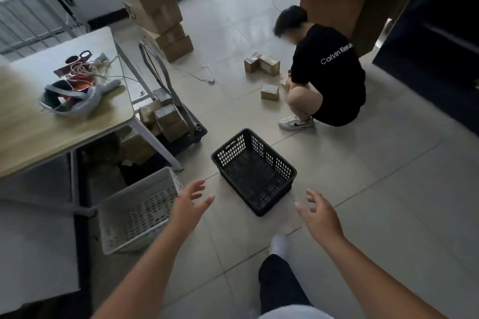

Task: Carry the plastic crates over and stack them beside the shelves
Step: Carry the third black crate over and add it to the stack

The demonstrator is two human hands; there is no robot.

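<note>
Both arms reach forward and down, so the person seems to be setting up a 2-handed lift. The left hand [190, 203] is released, fingers spread, holding nothing, just near-left of the black crate [255, 172]. The right hand [320, 212] is likewise released and empty, fingers curled loosely, to the near-right of the same crate. Neither touches it. The hands sit wide apart, probably because the black crate is broad and needs a grip on 2 opposite rims.

The black crate stands upright and empty on the tiled floor [363, 215], in the middle of the scene, turned at an angle to the tile lines. The white crate [140, 211] stands upright to the near left, against the leg of the table [64, 132], likely parked there out of the walkway.

Counted: 2 plastic crates, 1 black and 1 white, none stacked yet. 2 hands, both free. 1 other person [326, 77] crouches far right among small cardboard parcels; I count 3 parcel groups on the floor there, though the exact number is unclear. 1 trolley [178, 116] with parcels sits beside the table. Dark shelving [440, 33] stands at the far right, well apart from both crates.
</note>
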